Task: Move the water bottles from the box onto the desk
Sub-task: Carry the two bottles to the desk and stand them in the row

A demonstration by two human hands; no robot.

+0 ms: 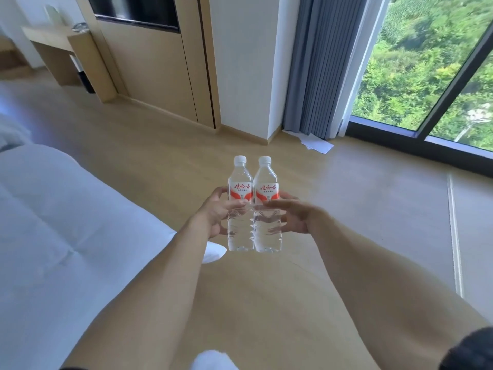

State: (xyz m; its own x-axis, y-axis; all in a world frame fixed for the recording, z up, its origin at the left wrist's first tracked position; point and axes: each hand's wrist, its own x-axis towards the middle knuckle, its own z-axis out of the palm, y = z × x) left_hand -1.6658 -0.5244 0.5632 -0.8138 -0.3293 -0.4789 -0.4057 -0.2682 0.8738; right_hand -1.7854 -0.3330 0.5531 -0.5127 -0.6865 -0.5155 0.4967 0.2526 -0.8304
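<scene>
Head view: two clear plastic water bottles are held upright side by side, touching, above the pale wood-look floor (360,188). Each has a white screw cap, a ribbed, waisted lower body and a white-and-red label with red characters; both look full of clear water. The left water bottle (240,206) is in the left hand (217,213), whose grip is wrapped round the body just under the label, thumb lying across the front, fingers curled behind. The right water bottle (266,209) is in the right hand (292,216) in a mirrored grip, thumb across the front at the label's lower edge, fingertips showing past the far side. Both bare forearms reach forward from the bottom of the frame.

At left lies a bed (53,222) with smooth white quilted bedding. Far upper left a light wooden desk (50,36) stands against the wall, well apart from the bottles. Grey pleated curtains (320,65) hang beside a large window (432,76) onto green trees, with white paper sheets (317,144) on the floor below them.
</scene>
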